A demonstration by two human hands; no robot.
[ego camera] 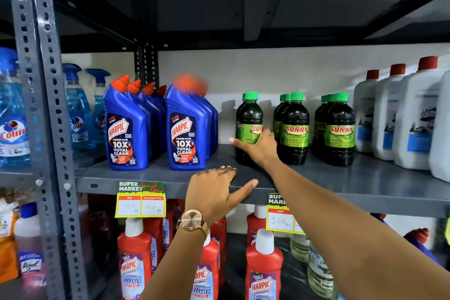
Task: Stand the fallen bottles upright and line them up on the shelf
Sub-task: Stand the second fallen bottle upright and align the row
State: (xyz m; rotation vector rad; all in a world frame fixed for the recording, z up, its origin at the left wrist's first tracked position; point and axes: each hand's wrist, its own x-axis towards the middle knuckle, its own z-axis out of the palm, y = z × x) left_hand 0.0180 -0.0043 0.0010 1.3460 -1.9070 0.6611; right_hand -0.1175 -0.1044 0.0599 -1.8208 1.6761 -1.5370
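Observation:
On the grey middle shelf [365, 185] stand rows of bottles, all upright. Two rows of blue Harpic bottles [186, 129] with orange caps are left of centre. To their right are three rows of dark Sunny bottles with green caps. My right hand [258, 146] is wrapped around the front bottle of the leftmost Sunny row [248, 114], which stands upright on the shelf. My left hand [216, 190], with a watch on the wrist, rests on the shelf's front edge with fingers spread, holding nothing.
White jugs with red caps [414, 114] fill the shelf's right end. Blue Colin spray bottles [78, 105] stand at the left beyond the perforated upright [46, 105]. Red Harpic bottles [264, 263] sit on the shelf below. Price tags [141, 200] hang from the shelf edge.

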